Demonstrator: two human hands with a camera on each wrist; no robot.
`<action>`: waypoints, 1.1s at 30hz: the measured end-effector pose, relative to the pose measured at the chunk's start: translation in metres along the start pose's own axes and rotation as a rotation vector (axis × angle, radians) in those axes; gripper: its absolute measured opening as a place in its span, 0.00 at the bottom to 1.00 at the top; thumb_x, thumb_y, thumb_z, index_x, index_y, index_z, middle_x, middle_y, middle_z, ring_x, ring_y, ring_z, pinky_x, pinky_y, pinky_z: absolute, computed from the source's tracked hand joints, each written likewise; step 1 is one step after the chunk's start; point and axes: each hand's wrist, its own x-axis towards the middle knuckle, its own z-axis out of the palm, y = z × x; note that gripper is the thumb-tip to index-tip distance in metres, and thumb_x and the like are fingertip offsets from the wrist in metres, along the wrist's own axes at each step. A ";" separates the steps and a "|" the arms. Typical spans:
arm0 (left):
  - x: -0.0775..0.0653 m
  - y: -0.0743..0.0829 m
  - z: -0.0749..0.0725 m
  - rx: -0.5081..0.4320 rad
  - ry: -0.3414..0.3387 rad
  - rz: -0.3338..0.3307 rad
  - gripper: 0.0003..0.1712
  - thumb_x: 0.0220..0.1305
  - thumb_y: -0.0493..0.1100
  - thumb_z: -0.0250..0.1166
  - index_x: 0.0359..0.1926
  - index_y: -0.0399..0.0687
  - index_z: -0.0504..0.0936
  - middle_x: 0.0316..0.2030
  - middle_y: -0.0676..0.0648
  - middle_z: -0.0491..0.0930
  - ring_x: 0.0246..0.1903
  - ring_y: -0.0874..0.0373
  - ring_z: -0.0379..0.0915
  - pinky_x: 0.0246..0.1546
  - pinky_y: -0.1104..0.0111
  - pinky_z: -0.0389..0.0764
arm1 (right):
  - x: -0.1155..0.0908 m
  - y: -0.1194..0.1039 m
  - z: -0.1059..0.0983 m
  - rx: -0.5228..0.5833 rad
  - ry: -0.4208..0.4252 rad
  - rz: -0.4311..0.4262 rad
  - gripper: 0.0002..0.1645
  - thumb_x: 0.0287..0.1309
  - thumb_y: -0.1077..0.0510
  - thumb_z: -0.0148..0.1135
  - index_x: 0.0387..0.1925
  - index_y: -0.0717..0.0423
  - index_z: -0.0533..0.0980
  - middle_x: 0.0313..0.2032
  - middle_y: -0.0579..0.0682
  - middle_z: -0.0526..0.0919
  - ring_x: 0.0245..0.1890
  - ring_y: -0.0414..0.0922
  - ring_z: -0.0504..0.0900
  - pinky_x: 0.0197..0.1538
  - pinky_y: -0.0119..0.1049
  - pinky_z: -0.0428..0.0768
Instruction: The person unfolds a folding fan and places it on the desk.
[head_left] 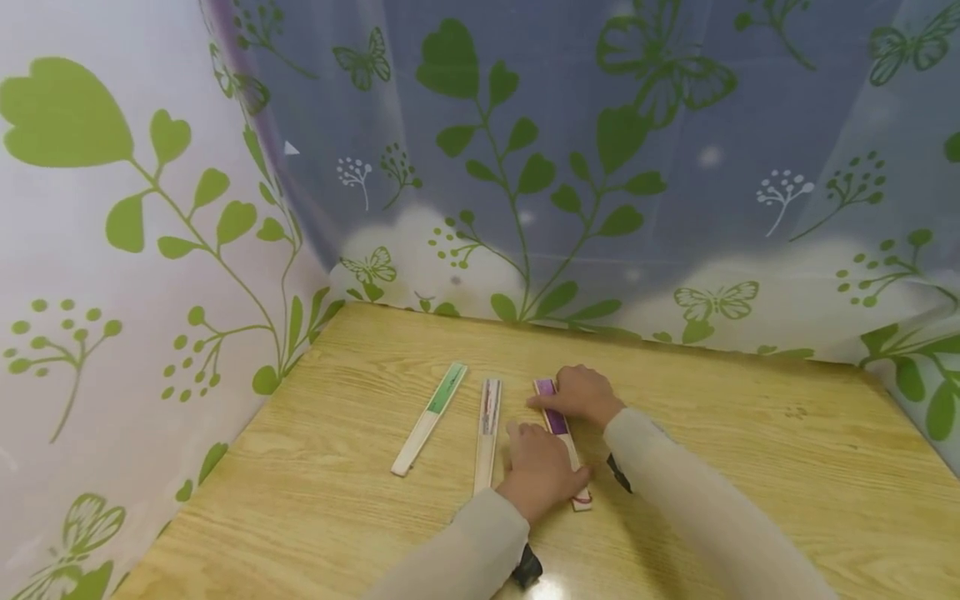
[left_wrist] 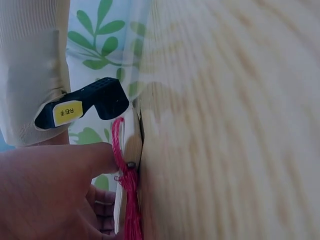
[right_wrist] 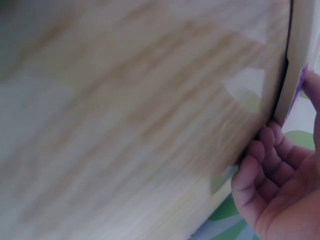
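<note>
A closed folding fan (head_left: 556, 420) with a purple upper part and pale wooden sticks lies on the table under both hands. My right hand (head_left: 587, 395) holds its upper end, the thumb on the purple part; the right wrist view shows curled fingertips at its edge, near the tabletop. Lower down, my left hand (head_left: 542, 472) grips the fan from the side. Its thumb lies against the sticks beside a pink tassel (left_wrist: 131, 205) in the left wrist view, the other fingers partly hidden behind. Left of the hands lie a grey-white patterned fan (head_left: 489, 417) and a green fan (head_left: 446, 390), both closed.
The wooden table (head_left: 315, 467) has light grain. Patterned cloth with green leaves and butterflies hangs behind it (head_left: 525, 208) and along its left side. A black wrist camera (left_wrist: 102, 97) with a yellow label sits on the right sleeve.
</note>
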 end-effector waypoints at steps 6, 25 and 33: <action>-0.002 0.000 -0.004 -0.029 0.016 0.001 0.37 0.59 0.73 0.53 0.35 0.45 0.85 0.36 0.44 0.80 0.35 0.52 0.71 0.45 0.57 0.62 | 0.001 -0.006 -0.001 -0.023 0.014 -0.015 0.30 0.51 0.34 0.65 0.11 0.49 0.68 0.14 0.45 0.69 0.17 0.42 0.67 0.19 0.35 0.67; 0.006 -0.024 -0.016 -0.159 0.008 0.014 0.30 0.62 0.68 0.53 0.24 0.48 0.80 0.32 0.47 0.79 0.35 0.52 0.74 0.38 0.59 0.71 | -0.007 -0.018 -0.008 0.349 0.306 -0.005 0.23 0.60 0.45 0.64 0.26 0.59 0.68 0.16 0.48 0.69 0.16 0.41 0.66 0.18 0.32 0.65; 0.006 -0.034 -0.014 -0.486 0.075 0.062 0.21 0.60 0.59 0.60 0.22 0.48 0.74 0.22 0.50 0.75 0.24 0.52 0.73 0.29 0.59 0.73 | -0.011 -0.013 -0.012 0.565 0.336 0.076 0.25 0.57 0.42 0.67 0.33 0.60 0.71 0.16 0.49 0.77 0.11 0.39 0.72 0.16 0.32 0.73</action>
